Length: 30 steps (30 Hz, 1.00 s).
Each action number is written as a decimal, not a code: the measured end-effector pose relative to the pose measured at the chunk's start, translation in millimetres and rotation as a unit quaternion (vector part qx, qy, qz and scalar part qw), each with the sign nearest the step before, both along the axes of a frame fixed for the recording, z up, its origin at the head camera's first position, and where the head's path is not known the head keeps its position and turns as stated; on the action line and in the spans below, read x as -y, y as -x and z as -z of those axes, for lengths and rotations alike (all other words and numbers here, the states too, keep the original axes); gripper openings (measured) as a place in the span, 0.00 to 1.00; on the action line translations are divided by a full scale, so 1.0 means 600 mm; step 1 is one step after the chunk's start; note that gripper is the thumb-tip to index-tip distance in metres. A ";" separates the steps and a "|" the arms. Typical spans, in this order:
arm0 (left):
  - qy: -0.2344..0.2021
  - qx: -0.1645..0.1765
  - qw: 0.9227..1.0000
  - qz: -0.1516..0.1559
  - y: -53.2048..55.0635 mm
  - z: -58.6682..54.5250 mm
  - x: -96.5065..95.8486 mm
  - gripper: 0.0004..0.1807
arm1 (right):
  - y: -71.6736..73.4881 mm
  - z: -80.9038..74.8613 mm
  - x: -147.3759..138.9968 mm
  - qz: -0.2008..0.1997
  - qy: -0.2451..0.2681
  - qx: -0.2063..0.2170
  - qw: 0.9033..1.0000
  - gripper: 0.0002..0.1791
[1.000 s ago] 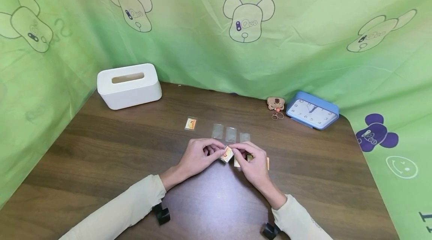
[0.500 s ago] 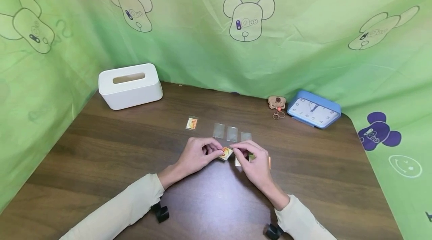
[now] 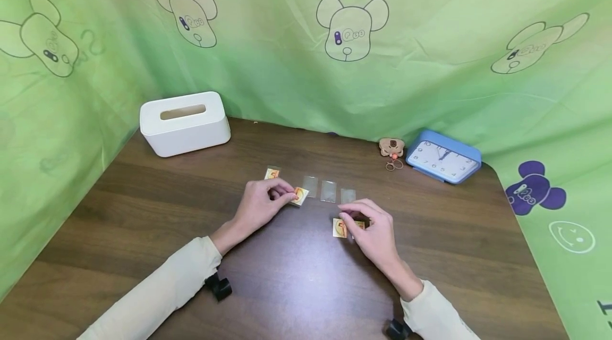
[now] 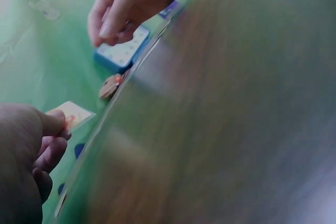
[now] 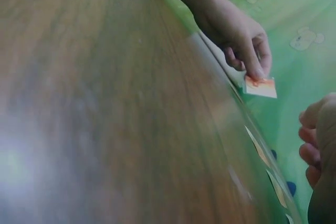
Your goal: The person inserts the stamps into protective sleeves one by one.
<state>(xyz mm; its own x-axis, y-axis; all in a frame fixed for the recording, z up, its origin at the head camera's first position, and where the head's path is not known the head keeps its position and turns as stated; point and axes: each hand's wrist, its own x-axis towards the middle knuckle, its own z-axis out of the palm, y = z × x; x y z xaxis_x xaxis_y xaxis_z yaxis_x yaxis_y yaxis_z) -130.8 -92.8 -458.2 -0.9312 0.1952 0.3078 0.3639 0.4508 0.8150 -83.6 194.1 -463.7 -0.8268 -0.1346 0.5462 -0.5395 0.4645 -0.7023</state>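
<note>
My left hand (image 3: 260, 203) pinches a small orange-and-cream picture card (image 3: 300, 196) by its left edge. The left wrist view shows thumb and finger on that card (image 4: 76, 115). Behind the hand lies a similar card in a clear sleeve (image 3: 272, 172), partly covered by the knuckles. Over to the right, my right hand (image 3: 375, 228) hovers with loosely bent fingers and nothing between them. One picture card (image 3: 340, 228) lies just left of its fingertips; another card (image 3: 359, 226) is mostly hidden beneath the hand. Several clear empty sleeves, such as this sleeve (image 3: 328, 191), lie in a row beyond.
A white tissue box (image 3: 185, 125) stands at the back left of the wooden table (image 3: 287, 287). At the back right are a blue clock (image 3: 443, 156) and a brown bear-faced keychain (image 3: 391, 147). A green printed curtain (image 3: 268, 64) closes off the far side.
The left hand has carried the card left and away from me, toward the sleeved card. The right hand has let go of it and drawn back to the right.
</note>
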 end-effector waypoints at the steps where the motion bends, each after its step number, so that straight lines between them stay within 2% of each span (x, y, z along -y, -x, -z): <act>1: 0.004 -0.004 1.000 -0.008 0.004 0.000 0.003 0.05 | 0.001 0.000 -0.003 0.002 -0.012 0.004 1.000 0.15; 6: 0.042 -0.032 0.998 -0.039 0.018 0.002 0.015 0.05 | 0.003 0.002 -0.018 0.012 -0.087 0.020 0.996 0.14; 12: 0.074 -0.041 0.995 -0.049 0.033 0.007 0.017 0.04 | 0.006 0.003 -0.025 0.007 -0.141 0.031 0.990 0.14; 16: 0.084 -0.042 0.994 -0.058 0.040 0.010 0.017 0.04 | 0.006 0.004 -0.027 -0.003 -0.157 0.040 0.987 0.14; 25: 0.093 -0.075 0.989 -0.084 0.053 0.021 0.017 0.07 | 0.008 0.003 -0.034 -0.016 -0.171 0.049 0.984 0.16; 30: 0.098 -0.066 0.989 -0.093 0.057 0.023 0.017 0.07 | 0.009 0.005 -0.035 -0.019 -0.181 0.041 0.982 0.15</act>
<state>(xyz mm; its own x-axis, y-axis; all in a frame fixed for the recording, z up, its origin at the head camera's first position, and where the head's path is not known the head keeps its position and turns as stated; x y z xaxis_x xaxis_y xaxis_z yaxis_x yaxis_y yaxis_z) -164.8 -103.1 -471.8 -0.9110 0.0921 0.4019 0.3567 0.6651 0.6561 -89.0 215.3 -466.8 -0.8571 -0.3389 0.3879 -0.5090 0.6729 -0.5369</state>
